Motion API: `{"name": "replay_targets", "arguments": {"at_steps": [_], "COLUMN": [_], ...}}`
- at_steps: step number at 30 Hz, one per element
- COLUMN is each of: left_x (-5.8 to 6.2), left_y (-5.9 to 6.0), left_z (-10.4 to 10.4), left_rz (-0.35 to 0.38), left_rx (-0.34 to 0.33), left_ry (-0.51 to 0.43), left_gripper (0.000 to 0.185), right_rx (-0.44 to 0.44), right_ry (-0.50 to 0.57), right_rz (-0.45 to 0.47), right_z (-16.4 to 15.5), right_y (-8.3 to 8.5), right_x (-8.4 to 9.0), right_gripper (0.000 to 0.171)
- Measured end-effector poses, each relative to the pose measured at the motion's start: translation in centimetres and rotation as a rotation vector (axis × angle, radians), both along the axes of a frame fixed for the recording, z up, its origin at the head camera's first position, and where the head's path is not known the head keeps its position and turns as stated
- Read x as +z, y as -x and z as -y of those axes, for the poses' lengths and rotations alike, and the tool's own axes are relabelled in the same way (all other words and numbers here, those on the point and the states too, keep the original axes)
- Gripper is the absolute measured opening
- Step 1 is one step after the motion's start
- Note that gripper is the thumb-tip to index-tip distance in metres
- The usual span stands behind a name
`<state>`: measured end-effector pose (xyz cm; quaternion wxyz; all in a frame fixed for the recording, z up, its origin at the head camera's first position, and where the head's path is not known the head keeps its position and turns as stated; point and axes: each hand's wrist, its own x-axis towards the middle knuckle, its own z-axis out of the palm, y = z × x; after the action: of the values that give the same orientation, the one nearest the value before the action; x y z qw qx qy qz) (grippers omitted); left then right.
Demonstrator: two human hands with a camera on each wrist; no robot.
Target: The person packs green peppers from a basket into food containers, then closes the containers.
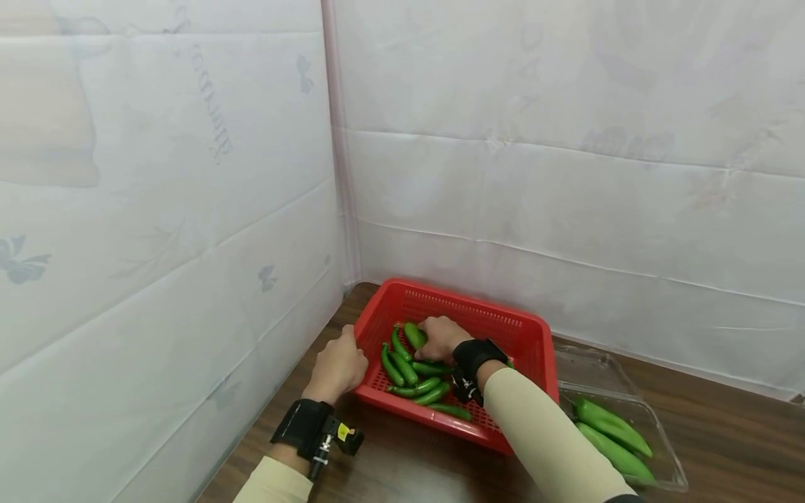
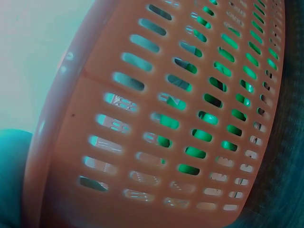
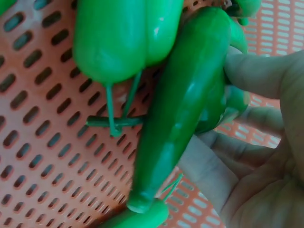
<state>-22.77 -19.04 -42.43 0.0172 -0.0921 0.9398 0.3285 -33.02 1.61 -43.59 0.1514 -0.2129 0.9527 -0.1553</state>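
Observation:
A red slotted basket [image 1: 531, 334] stands in the table's back left corner and holds several green peppers [image 1: 402, 368]. My left hand [image 1: 337, 367] grips the basket's left rim; the left wrist view shows only the basket's slotted wall [image 2: 156, 137] close up. My right hand [image 1: 440, 337] is inside the basket, its fingers [image 3: 259, 71] curled round a long green pepper [image 3: 183, 109]. A fatter pepper [image 3: 118, 35] lies beside it on the basket floor [image 3: 42, 142].
A clear plastic tray [image 1: 654, 426] to the right of the basket holds two green peppers [image 1: 613, 436]. White padded walls [image 1: 189, 209] close in on the left and behind. The brown wooden table [image 1: 729, 433] extends to the right and front.

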Motion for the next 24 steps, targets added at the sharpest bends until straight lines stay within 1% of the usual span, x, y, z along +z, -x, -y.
{"name": "replay_targets", "arguments": {"at_steps": [5, 9, 12, 13, 18, 24], "left_x": [0.0, 0.1, 0.1, 0.2, 0.1, 0.2], "left_y": [-0.1, -0.1, 0.0, 0.0, 0.2, 0.4], "left_z": [-0.1, 0.0, 0.0, 0.0, 0.1, 0.1], "left_rz": [-0.002, -0.005, -0.006, -0.006, 0.004, 0.007], "left_rx": [-0.007, -0.013, -0.017, -0.018, -0.018, -0.022], "left_ry": [0.003, 0.006, 0.002, 0.001, 0.001, 0.001], "left_gripper": [0.05, 0.05, 0.05, 0.05, 0.051, 0.052], "right_rx": [0.006, -0.025, -0.037, -0.036, 0.001, 0.012], "right_ry": [0.025, 0.079, 0.11, 0.116, 0.11, 0.159], "right_rz": [0.009, 0.05, 0.057, 0.053, -0.041, -0.048], "right_z": [-0.9, -1.4, -1.6, -1.7, -1.8, -2.0], "right_y": [0.0, -0.1, -0.1, -0.1, -0.3, -0.4], "right_x": [0.1, 0.7, 1.4, 1.6, 3.0, 4.4], "right_gripper": [0.058, 0.063, 0.066, 0.066, 0.066, 0.067]}}
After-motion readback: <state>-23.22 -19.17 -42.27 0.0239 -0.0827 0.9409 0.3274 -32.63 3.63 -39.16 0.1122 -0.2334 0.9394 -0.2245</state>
